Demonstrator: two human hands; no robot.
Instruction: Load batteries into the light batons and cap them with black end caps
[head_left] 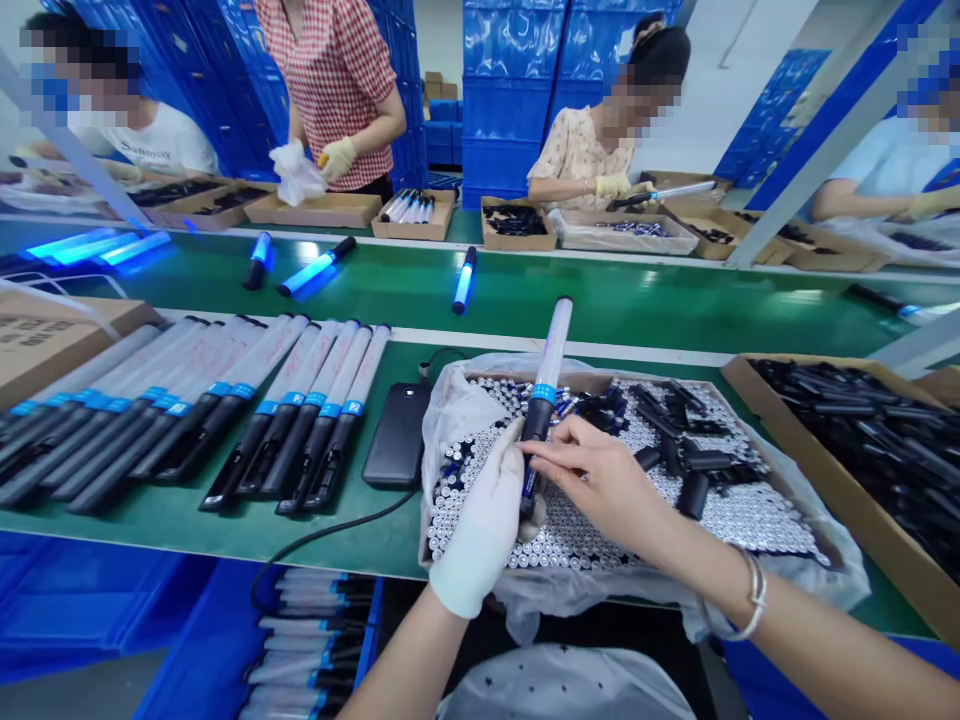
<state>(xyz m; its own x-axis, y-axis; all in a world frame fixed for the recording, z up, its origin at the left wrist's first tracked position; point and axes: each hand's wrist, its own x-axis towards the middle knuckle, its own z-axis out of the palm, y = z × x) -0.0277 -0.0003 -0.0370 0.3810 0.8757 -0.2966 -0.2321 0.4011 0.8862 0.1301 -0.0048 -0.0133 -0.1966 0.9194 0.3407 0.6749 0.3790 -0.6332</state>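
Observation:
My left hand (487,520), in a white glove, is closed around the black handle of a light stick (551,360). The stick tilts upward, its frosted tube at the top and a blue band below it. Bare, my right hand (592,470) has its thumb and fingertips pressed at the handle's side. A blue battery (529,488) shows in the handle's open compartment; whether the right fingers hold anything is hidden. Below both hands lies a plastic-lined tray (847,575) of upright batteries (562,545), with black covers (694,490) on top.
Left of the tray are a black power bank (395,435) with a cable and a row of light sticks (322,410). A carton of black parts (862,420) stands right. Beyond, lit sticks (465,280) lie on the green belt (622,290); several co-workers sit or stand across it.

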